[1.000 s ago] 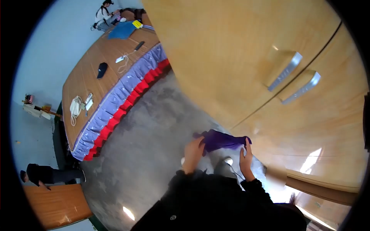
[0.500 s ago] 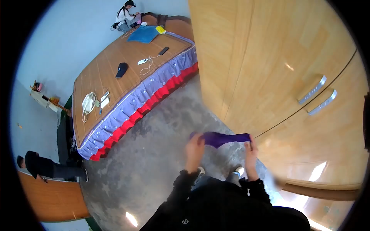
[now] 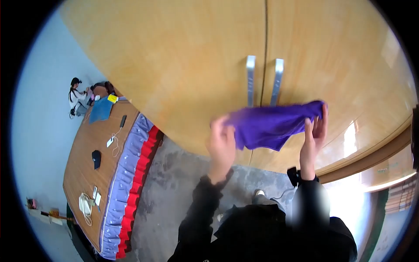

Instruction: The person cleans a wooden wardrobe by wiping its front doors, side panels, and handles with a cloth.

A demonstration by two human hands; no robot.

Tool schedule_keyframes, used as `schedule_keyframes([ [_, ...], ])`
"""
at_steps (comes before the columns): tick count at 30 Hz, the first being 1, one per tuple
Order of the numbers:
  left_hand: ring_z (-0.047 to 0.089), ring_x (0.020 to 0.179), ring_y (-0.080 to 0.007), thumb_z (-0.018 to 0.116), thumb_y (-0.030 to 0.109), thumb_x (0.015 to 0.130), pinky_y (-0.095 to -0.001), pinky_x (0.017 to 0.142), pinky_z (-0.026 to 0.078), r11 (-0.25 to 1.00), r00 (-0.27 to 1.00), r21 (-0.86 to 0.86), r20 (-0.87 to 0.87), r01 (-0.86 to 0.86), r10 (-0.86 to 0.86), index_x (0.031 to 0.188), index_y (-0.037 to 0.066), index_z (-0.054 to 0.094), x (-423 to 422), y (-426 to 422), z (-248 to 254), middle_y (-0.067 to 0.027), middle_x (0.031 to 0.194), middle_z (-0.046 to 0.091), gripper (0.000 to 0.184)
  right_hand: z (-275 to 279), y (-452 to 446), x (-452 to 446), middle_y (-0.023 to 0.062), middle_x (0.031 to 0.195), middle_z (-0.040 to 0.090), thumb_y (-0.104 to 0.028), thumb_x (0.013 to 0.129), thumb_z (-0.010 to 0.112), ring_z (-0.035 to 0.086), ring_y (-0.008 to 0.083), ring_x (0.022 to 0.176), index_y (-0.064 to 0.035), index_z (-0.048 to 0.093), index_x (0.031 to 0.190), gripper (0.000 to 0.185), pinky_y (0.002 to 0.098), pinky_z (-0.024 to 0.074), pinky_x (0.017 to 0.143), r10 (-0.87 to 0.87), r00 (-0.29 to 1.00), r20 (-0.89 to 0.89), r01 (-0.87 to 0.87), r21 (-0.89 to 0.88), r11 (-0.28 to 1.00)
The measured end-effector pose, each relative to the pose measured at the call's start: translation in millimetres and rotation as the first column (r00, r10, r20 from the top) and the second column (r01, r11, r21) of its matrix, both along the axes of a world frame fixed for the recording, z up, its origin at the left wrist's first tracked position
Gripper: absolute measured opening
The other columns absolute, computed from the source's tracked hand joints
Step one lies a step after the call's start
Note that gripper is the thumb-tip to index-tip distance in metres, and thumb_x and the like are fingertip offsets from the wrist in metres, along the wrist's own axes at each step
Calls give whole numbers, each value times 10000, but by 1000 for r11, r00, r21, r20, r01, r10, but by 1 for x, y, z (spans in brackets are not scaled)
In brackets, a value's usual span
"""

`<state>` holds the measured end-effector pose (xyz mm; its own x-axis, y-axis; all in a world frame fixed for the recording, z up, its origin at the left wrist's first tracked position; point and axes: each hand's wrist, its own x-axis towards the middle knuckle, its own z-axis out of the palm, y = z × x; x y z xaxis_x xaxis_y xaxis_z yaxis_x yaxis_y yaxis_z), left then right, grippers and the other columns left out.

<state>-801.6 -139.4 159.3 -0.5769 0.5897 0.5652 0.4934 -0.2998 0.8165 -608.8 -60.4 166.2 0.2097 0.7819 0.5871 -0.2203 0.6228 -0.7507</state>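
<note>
Between my two hands a purple cloth (image 3: 273, 126) is stretched in front of the wooden wardrobe doors (image 3: 183, 65). My left hand (image 3: 222, 142), somewhat blurred, grips its left end. My right hand (image 3: 315, 133) pinches the cloth's right end between thumb and fingers. Just behind the cloth's upper edge are two silver door handles, the left handle (image 3: 250, 78) and the right handle (image 3: 277, 81); their lower ends reach down to the cloth. Whether the cloth touches the doors I cannot tell.
To the left stands a bed (image 3: 83, 139) with a purple and red skirt. On it lie a black cap (image 3: 96, 160), a blue pad (image 3: 101, 109), a power bank with cable and a white cable bundle (image 3: 85, 207). A person (image 3: 77, 98) sits at its far end. Grey floor (image 3: 170, 187) lies below.
My view has turned right to face the wardrobe. Both hands have risen from above the floor to the doors, and the cloth now hangs more spread out.
</note>
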Motion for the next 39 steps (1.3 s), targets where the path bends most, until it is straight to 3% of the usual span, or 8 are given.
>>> schedule_keyframes([
  [4,525,985,-230,493,-18,858,-315,859,409,921,965,388,-231,-26,124,1187,-42,414,6,95,51,-168,1096,497,339,49,53,-31,112,1346,393,-9,794,624,411,226,1200,10,342,1334,609,339,313,1003,-101,995,26,90,279,956],
  [5,477,1043,-257,503,-2,855,-346,902,370,923,966,384,-240,9,91,1215,-39,385,7,120,53,-180,1149,455,381,52,68,-39,128,1302,429,-34,772,635,437,257,1174,-15,376,1319,606,351,338,977,-168,965,203,85,365,927],
  [8,381,1101,-339,579,111,834,-445,961,279,914,836,374,-442,-159,326,1249,-32,354,9,174,30,-204,1193,408,493,46,111,-71,147,1145,520,-117,696,640,494,324,1077,-113,517,1230,548,373,405,872,-559,580,592,46,662,748],
  [10,377,1116,-326,618,122,816,-433,962,291,928,875,341,-390,-154,288,1258,-30,338,3,186,0,-197,1169,408,545,24,126,-90,112,1071,541,-148,652,625,507,312,1045,-166,580,1170,520,375,424,822,-652,671,353,215,750,626],
  [18,463,1026,-261,728,53,719,-395,893,408,905,948,421,-260,-59,183,1230,47,185,7,189,-62,-182,1143,358,745,-13,123,-92,65,1028,544,-35,592,665,510,287,974,-139,653,1041,461,363,438,827,-637,705,312,216,760,612],
  [32,580,857,-292,669,-8,707,-367,754,470,942,919,176,-330,285,-216,1042,1,415,-25,153,-125,-179,951,545,421,-113,81,-75,107,998,592,39,628,631,577,283,854,-59,644,1037,421,358,480,756,-641,549,535,231,641,732],
  [35,591,838,-320,653,27,742,-374,732,474,931,896,138,-349,337,-273,1069,-7,433,-33,140,-128,-202,942,566,395,-119,55,-62,154,1009,591,43,635,639,580,312,934,-41,613,1102,475,362,462,829,-459,497,736,125,463,877],
  [39,563,921,-404,562,50,813,-415,807,444,903,880,-106,-200,417,-430,1238,-42,352,-20,84,-154,-275,1027,544,483,-144,5,-58,205,1155,531,34,741,600,553,355,996,-47,490,1239,516,350,460,834,-395,589,705,438,132,889],
])
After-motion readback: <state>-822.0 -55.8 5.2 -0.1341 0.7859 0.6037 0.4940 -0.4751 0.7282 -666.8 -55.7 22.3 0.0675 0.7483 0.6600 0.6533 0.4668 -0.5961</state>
